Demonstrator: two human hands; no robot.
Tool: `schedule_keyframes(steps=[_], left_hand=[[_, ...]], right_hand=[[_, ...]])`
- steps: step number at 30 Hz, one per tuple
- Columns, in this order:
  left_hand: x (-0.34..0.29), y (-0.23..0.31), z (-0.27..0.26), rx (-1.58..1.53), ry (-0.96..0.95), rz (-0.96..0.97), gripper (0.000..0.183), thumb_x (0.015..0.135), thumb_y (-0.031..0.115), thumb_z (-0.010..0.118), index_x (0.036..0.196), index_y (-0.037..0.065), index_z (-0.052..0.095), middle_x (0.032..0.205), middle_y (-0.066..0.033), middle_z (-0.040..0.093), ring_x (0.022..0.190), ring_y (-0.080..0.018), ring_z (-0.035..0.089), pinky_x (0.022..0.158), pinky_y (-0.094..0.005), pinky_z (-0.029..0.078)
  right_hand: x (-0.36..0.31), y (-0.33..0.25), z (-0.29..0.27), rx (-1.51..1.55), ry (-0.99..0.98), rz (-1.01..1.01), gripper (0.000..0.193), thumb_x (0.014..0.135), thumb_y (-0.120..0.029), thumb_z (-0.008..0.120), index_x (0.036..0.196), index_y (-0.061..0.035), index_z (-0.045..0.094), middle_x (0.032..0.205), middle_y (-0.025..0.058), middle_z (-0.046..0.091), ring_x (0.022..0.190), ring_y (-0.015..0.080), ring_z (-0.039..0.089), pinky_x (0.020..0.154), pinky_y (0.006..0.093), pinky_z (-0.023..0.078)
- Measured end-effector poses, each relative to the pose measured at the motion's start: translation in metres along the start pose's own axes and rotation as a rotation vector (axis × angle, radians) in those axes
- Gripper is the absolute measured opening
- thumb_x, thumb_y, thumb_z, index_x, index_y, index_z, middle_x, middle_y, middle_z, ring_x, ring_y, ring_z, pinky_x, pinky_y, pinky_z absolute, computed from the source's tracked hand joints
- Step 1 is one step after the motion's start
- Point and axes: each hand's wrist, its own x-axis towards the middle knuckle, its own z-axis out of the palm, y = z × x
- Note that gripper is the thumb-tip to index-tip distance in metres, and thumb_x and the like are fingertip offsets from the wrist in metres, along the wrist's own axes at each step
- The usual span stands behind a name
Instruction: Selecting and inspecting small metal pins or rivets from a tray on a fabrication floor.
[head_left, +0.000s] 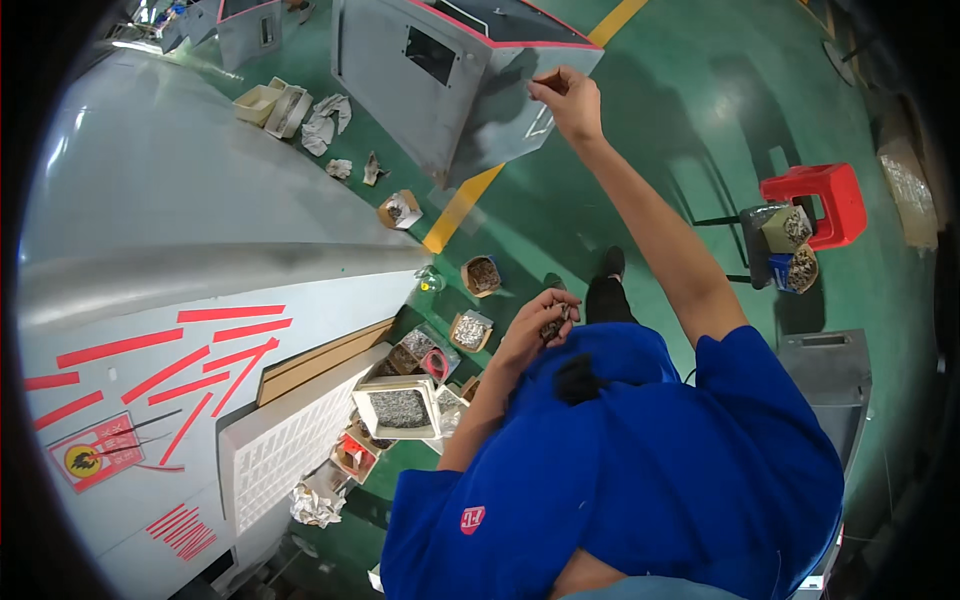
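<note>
"Why is the left hand [530, 328] curled?"
"Probably to keep its small dark pieces [553, 327] from spilling. The right hand [570, 103], well apart from it, draws its fingertips together by the grey cabinet [465, 95] at twelve o'clock; I can't tell if they grip anything."
"And the white tub [405, 434] at seven?"
"Likely set there for easy reach."
"The room?"
"Green floor [650, 240], yellow line [465, 208], red stool [850, 205] between two and three."

A loose, bright blue top [700, 460] is worn, its sleeves [768, 395] cut short; a small red badge [473, 519] with white marking is set on it. Black trousers [606, 302] are paired with dark shoes [614, 262].
</note>
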Motion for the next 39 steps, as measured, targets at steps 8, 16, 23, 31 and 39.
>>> schedule_keyframes(steps=[8,16,23,31,39], left_hand=[[-0.006,0.019,0.007,0.014,0.061,0.034,0.020,0.096,0.018,0.043,0.104,0.001,0.051,0.080,-0.0054,0.053,0.056,-0.0051,0.041,0.048,-0.0179,0.031],[-0.003,0.026,-0.009,0.054,0.114,0.074,0.026,0.098,0.024,0.041,0.095,0.002,0.054,0.074,-0.0045,0.053,0.048,-0.0051,0.040,0.042,-0.0169,0.030],[0.003,0.031,-0.017,0.049,0.145,0.064,0.033,0.098,0.029,0.040,0.092,0.001,0.056,0.073,-0.0045,0.054,0.048,-0.0049,0.042,0.040,-0.0169,0.029],[0.005,0.033,-0.021,0.052,0.191,0.031,0.035,0.098,0.030,0.041,0.092,0.000,0.058,0.070,-0.0036,0.054,0.049,-0.0051,0.043,0.040,-0.0171,0.028],[0.026,0.040,-0.008,-0.037,0.225,0.025,0.038,0.097,0.035,0.041,0.096,0.000,0.056,0.070,-0.0026,0.051,0.050,-0.0066,0.041,0.039,-0.0182,0.026]], right_hand=[[0.031,0.024,0.011,0.151,0.207,-0.042,0.009,0.075,-0.005,0.067,0.080,0.0015,0.063,0.071,0.0060,0.066,0.066,0.0111,0.061,0.065,0.0238,0.048],[0.036,0.028,-0.004,0.078,0.234,-0.140,0.009,0.077,-0.004,0.067,0.081,0.0015,0.062,0.070,0.0056,0.064,0.065,0.0103,0.060,0.064,0.0246,0.049],[0.031,0.028,-0.018,-0.123,0.272,-0.320,0.011,0.078,-0.004,0.066,0.083,0.0027,0.061,0.074,0.0063,0.065,0.067,0.0123,0.061,0.065,0.0255,0.050],[0.024,0.027,-0.020,-0.023,0.322,-0.133,0.017,0.083,-0.014,0.064,0.083,0.0023,0.060,0.074,0.0082,0.064,0.067,0.0122,0.061,0.062,0.0256,0.049],[0.017,0.037,-0.034,-0.023,0.296,-0.017,0.030,0.087,-0.026,0.061,0.083,0.0039,0.060,0.072,0.0063,0.061,0.063,0.0102,0.058,0.059,0.0251,0.048]])
